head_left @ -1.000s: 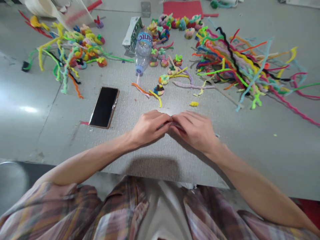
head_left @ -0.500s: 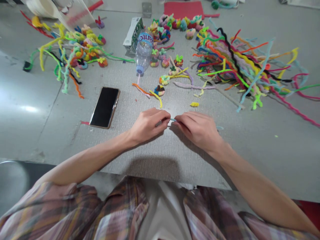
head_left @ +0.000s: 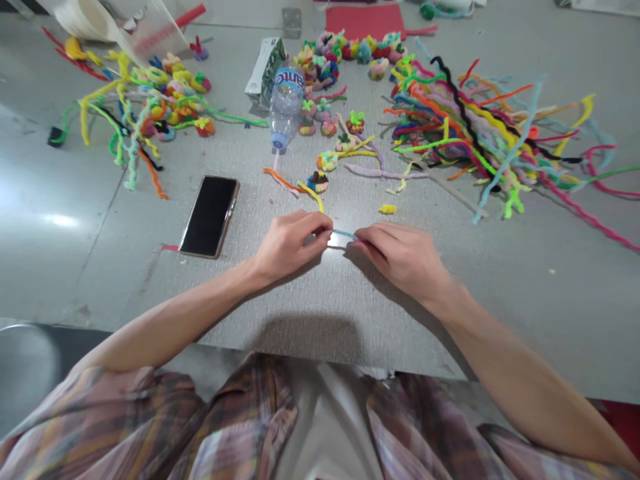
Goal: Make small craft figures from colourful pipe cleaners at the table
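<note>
A light blue pipe cleaner point(head_left: 343, 233) stretches between my two hands, just above the grey table. My left hand point(head_left: 295, 243) pinches one end between thumb and fingers. The other part runs into the fingertips of my right hand point(head_left: 400, 257), which are closed on it; what lies inside that grip is hidden. Beyond my hands lie a short yellow twist point(head_left: 388, 209), a yellow pipe cleaner piece point(head_left: 313, 196), an orange piece point(head_left: 279, 179) and a small multicoloured figure point(head_left: 318, 181).
A phone point(head_left: 209, 217) lies left of my hands. A plastic bottle point(head_left: 286, 110) lies by a carton point(head_left: 266, 72) farther back. A big pile of pipe cleaners point(head_left: 480, 127) spreads at the right. Several finished pieces point(head_left: 175, 93) and a clear container point(head_left: 153, 33) are at the left.
My left hand has moved slightly left, away from my right hand. More of the light blue pipe cleaner shows between them, and its tail no longer shows right of my right hand.
</note>
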{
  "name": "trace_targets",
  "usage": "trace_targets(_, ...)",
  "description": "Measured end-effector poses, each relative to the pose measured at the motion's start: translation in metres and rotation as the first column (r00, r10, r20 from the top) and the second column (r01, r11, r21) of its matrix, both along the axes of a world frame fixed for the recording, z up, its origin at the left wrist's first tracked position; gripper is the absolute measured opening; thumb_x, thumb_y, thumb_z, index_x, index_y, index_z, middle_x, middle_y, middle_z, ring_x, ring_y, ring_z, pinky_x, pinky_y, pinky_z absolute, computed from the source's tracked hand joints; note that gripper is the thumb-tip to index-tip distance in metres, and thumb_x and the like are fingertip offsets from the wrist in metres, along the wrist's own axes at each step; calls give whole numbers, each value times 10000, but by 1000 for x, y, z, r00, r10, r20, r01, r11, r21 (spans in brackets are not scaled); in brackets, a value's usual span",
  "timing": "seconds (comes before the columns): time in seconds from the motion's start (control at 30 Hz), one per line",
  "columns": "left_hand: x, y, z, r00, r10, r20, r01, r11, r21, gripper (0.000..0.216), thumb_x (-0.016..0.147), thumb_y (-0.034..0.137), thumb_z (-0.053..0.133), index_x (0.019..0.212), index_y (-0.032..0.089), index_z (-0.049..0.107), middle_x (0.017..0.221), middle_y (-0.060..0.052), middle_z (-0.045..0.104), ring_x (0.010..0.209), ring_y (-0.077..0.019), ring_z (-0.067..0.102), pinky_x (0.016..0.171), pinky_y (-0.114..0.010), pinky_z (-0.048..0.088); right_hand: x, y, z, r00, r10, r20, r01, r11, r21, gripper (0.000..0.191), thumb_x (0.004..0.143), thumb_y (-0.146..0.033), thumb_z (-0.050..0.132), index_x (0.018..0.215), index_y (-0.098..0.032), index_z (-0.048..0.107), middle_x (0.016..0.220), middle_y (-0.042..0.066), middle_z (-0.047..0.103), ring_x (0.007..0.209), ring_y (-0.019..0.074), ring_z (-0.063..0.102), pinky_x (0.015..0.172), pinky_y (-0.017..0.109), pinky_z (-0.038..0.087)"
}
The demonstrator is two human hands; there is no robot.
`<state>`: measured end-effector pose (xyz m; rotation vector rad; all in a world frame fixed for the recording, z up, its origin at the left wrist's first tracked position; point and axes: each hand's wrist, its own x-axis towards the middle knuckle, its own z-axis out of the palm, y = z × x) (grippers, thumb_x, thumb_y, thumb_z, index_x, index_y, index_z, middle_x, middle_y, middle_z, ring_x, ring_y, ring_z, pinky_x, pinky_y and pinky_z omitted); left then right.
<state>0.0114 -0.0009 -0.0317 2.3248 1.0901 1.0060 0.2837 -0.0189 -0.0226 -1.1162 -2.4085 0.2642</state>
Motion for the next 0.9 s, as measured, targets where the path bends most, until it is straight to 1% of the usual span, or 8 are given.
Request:
trace_targets(0.2, -2, 4, 2, 997, 28, 73, -26, 999, -27, 111, 1047, 201, 667, 999, 213, 766, 853, 8, 804, 773, -136, 734, 761, -279, 542, 4, 2, -1, 1000, -18, -7, 18, 1000, -8, 345, 1212, -414, 549, 1113, -209, 808, 974, 98, 849, 849, 251, 758, 743, 397, 504)
trace_targets(0.33, -2, 5, 3, 994, 68, 89, -63, 996, -60, 100, 1027, 193, 677, 972, 216, 757, 842, 15, 811, 762, -137, 742, 778, -282, 567, 6, 2, -1, 999, -34, -24, 33, 999, -27, 336, 1209, -424, 554, 1125, -226, 812, 1007, 96, 861, 870, 255, 772, 754, 402, 517)
trace_targets(0.47, -2, 5, 4, 989, 87, 116, -79, 995, -66, 85, 1010, 176, 691, 967, 217, 753, 835, 22, 812, 761, -133, 744, 785, -275, 575, 7, 3, 0, 998, -34, -58, 31, 998, -60, 310, 1202, -418, 566, 1160, -227, 807, 1053, 100, 865, 918, 264, 786, 773, 400, 534)
trace_targets(0.57, -1, 5, 5, 985, 98, 144, -89, 994, -64, 92, 999, 159, 697, 949, 213, 752, 818, 28, 804, 749, -127, 733, 787, -267, 574, 8, 3, 0, 998, -31, -62, 27, 997, -70, 319, 1206, -407, 556, 1173, -211, 806, 1048, 106, 861, 908, 266, 781, 771, 407, 538)
trace_targets(0.73, 0, 7, 7, 983, 118, 137, -106, 990, -88, 97, 994, 172, 688, 928, 212, 746, 810, 25, 804, 747, -133, 734, 795, -278, 582, 8, 3, 1, 997, -48, -67, 41, 994, -103, 309, 1199, -399, 556, 1175, -236, 818, 1039, 99, 857, 908, 272, 777, 782, 421, 551)
trace_targets(0.9, -1, 7, 6, 981, 137, 138, -124, 987, -104, 93, 984, 174, 690, 915, 218, 735, 794, 32, 799, 741, -133, 736, 794, -283, 585, 9, 4, 0, 996, -45, -71, 38, 995, -91, 313, 1202, -403, 549, 1170, -235, 811, 1055, 100, 862, 919, 273, 779, 787, 426, 556)
